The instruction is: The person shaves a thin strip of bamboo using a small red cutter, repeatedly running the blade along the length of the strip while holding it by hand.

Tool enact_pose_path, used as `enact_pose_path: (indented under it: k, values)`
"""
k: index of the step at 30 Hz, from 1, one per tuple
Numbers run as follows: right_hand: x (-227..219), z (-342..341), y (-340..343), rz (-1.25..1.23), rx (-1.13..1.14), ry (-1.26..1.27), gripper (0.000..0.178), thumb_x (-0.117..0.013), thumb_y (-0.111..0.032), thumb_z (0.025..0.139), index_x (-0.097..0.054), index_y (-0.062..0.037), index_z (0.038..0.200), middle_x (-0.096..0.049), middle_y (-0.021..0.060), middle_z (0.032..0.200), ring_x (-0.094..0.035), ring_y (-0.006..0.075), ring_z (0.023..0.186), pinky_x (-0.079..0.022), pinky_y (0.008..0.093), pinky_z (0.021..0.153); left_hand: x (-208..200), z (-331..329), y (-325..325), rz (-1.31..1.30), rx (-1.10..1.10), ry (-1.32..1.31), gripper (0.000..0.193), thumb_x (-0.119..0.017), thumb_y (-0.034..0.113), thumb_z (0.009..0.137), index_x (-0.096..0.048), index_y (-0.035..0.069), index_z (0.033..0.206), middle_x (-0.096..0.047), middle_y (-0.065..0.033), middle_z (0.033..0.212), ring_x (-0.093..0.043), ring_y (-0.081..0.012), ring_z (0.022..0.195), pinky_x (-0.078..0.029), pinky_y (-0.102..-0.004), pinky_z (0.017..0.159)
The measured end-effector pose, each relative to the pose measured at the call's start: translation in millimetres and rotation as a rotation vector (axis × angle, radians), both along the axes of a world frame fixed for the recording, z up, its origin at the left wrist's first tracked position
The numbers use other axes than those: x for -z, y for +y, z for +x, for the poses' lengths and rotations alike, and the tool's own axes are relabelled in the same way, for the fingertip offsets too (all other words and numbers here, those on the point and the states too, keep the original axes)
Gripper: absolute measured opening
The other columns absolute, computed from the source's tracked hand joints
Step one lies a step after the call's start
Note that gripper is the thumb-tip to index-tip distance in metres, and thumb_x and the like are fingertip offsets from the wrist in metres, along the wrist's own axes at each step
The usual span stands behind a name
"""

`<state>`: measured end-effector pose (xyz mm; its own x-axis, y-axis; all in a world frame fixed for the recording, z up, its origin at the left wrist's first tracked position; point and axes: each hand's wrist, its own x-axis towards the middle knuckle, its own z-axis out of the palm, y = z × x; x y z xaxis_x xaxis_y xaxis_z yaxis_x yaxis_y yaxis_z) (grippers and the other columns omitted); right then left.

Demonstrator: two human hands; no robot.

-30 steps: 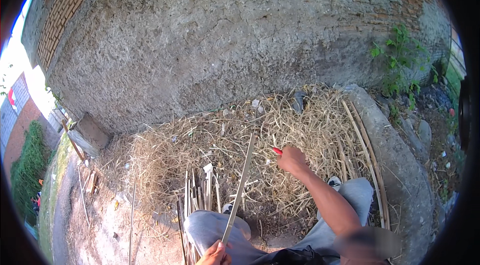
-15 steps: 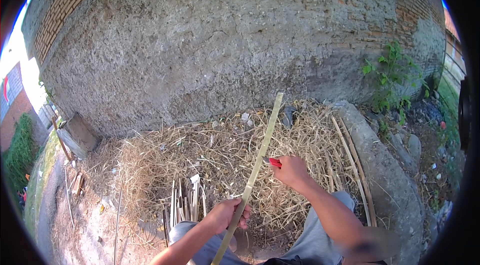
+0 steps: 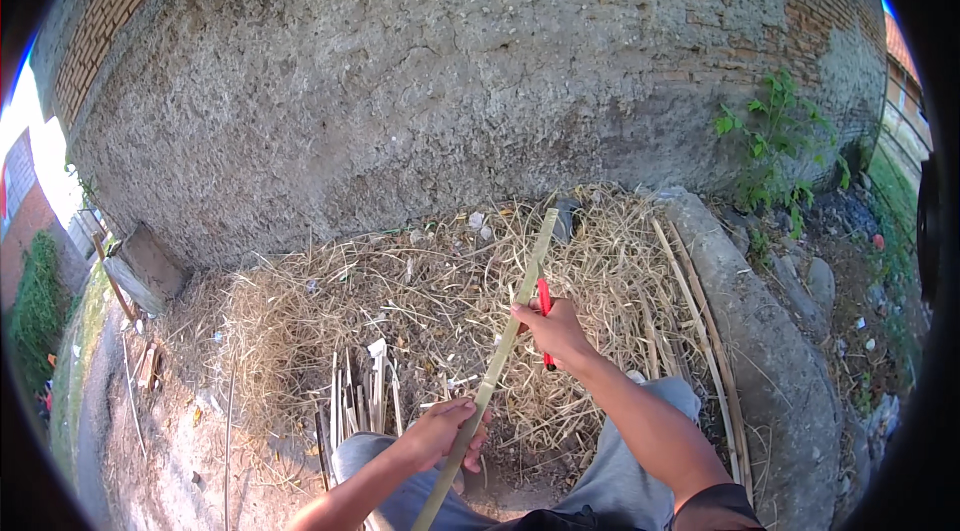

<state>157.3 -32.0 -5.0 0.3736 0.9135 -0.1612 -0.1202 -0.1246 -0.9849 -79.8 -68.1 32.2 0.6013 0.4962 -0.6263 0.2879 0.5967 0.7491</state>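
A long flat bamboo strip, greenish yellow, slants from my lap up toward the wall. My left hand is closed around its lower part, thumb on top. Higher up, my right hand has its thumb and fingertips at the strip's right edge. That same hand holds a slim red-handled knife, whose red body sticks out above and whose dark end shows below the fingers. I cannot make out its blade.
Pale shavings cover the ground before a rough wall. Upright split pieces stand beside my left knee. Long sticks lie at the right, along a concrete ledge. A leafy plant grows by the wall.
The knife has turned from pointing left at the strip to standing nearly upright in my right hand. My right fingers have come onto the strip. My left hand keeps its hold.
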Motion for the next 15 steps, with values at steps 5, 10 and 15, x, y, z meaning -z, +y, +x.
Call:
enact_pose_path:
  k: [5, 10, 15]
  values:
    - [16.9, -8.7, 2.3, 0.032, 0.072, -0.165, 0.032, -0.070, -0.025, 0.088, -0.065, 0.0019, 0.072, -0.060, 0.0054, 0.060, -0.052, 0.0104, 0.053, -0.038, 0.0314, 0.049, 18.0, 16.6, 12.1, 0.078, 0.011, 0.099, 0.045, -0.021, 0.035, 0.108, -0.052, 0.003, 0.108, -0.059, -0.0075, 0.075, -0.059, -0.0170, 0.062, -0.050, -0.0287, 0.054]
    - [-1.4, -5.4, 1.1, 0.054, 0.028, -0.188, 0.034, -0.069, -0.029, 0.089, -0.066, 0.0003, 0.073, -0.063, 0.0055, 0.061, -0.055, 0.0115, 0.053, -0.040, 0.0328, 0.050, 28.1, 22.5, 20.4, -0.027, -0.056, -0.100, 0.038, -0.029, 0.037, 0.107, -0.049, 0.006, 0.096, -0.045, -0.0004, 0.064, -0.042, -0.0107, 0.048, -0.037, -0.0251, 0.043]
    - [-24.2, 13.8, -14.7, 0.017, -0.130, -0.730, 0.036, -0.062, -0.033, 0.090, -0.068, -0.0007, 0.077, -0.064, 0.0134, 0.060, -0.063, 0.0269, 0.053, -0.050, 0.0391, 0.055, 18.4, 23.1, 37.8, -0.132, -0.119, -0.180, 0.034, -0.032, 0.034, 0.107, -0.046, 0.009, 0.090, -0.035, 0.0041, 0.060, -0.028, -0.0048, 0.044, -0.022, -0.0218, 0.036]
